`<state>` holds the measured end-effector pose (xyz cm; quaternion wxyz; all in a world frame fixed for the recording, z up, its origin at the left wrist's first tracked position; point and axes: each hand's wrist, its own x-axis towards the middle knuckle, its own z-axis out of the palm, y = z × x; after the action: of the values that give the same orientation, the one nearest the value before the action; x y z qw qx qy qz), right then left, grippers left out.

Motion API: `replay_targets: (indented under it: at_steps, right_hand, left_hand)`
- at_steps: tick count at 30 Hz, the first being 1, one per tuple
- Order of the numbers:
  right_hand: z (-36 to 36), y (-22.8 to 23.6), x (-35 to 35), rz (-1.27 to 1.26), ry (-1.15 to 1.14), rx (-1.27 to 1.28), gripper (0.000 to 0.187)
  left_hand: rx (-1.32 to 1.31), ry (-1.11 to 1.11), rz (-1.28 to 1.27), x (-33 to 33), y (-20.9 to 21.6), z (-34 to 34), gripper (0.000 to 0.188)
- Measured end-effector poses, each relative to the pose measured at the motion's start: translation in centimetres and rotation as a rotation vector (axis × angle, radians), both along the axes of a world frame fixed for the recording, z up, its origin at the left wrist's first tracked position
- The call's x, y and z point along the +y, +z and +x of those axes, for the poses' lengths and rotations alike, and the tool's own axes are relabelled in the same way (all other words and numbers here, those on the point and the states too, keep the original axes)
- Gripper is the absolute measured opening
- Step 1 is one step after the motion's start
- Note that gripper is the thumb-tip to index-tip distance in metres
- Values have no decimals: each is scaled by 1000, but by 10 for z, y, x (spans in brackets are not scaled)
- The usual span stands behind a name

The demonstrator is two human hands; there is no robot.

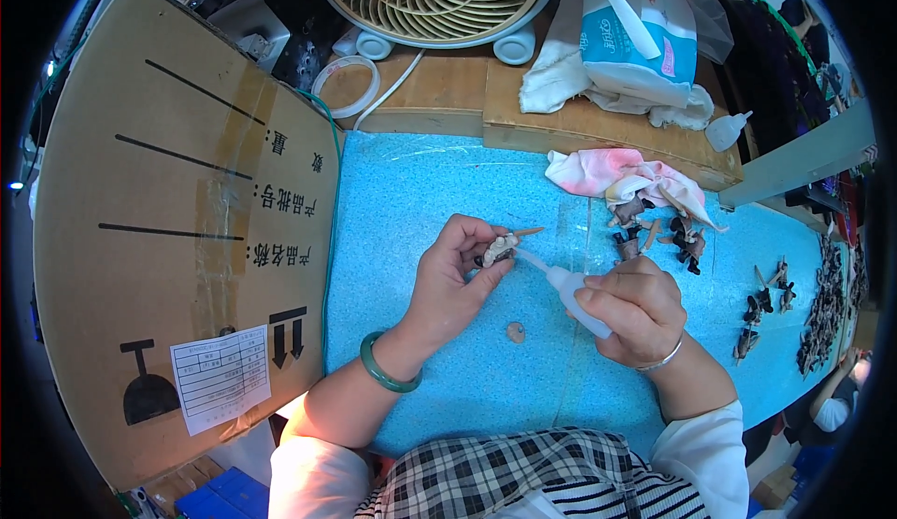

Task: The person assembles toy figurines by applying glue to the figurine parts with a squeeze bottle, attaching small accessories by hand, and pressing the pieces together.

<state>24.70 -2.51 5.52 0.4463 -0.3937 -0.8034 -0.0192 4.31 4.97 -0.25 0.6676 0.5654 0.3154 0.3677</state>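
Observation:
My left hand (445, 285) pinches a small grey-and-white figurine (501, 248) with dark parts and a thin tan piece sticking out to the right. In my right hand (639, 306) is a white squeeze bottle (572, 289), tilted so its narrow nozzle points up-left and meets or nearly meets the figurine. Whether anything flows from the tip is too small to tell. Below them, a small round beige piece (516, 332) lies on the blue tabletop (420, 201). Several brown-grey figurines (689, 243) rest beyond my right hand.
A tall cardboard box (177, 192) walls off the left. Along the back are a fan (434, 14), a tape roll (346, 86), a tissue pack (635, 38), another squeeze bottle (727, 132) and a pink-stained cloth (617, 171). More figurines (822, 309) cover the far right, near another person (833, 409).

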Motion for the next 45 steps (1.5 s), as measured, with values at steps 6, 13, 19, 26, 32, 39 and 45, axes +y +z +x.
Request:
replay_targets:
  at_steps: [6, 13, 19, 26, 32, 39, 45]
  right_hand:
    - [0, 1, -1, 7, 3, 4, 35]
    - [-2, -1, -3, 22, 15, 23, 32]
    - [-2, -1, -2, 14, 22, 23, 30]
    - [-2, -1, -3, 14, 8, 7, 30]
    - [-3, 0, -3, -5, 28, -10, 31]
    - [-2, -1, -4, 22, 24, 20, 30]
    - [-3, -1, -4, 19, 26, 14, 30]
  left_hand:
    - [-17, 12, -6, 0, -2, 0, 32]
    - [4, -3, 2, 0, -3, -1, 32]
    - [30, 0, -1, -1, -1, -1, 30]
    - [32, -26, -4, -1, -1, -1, 30]
    - [33, -22, 2, -1, 0, 0, 30]
    - [7, -21, -22, -1, 0, -1, 31]
    - [23, -25, -11, -1, -2, -1, 31]
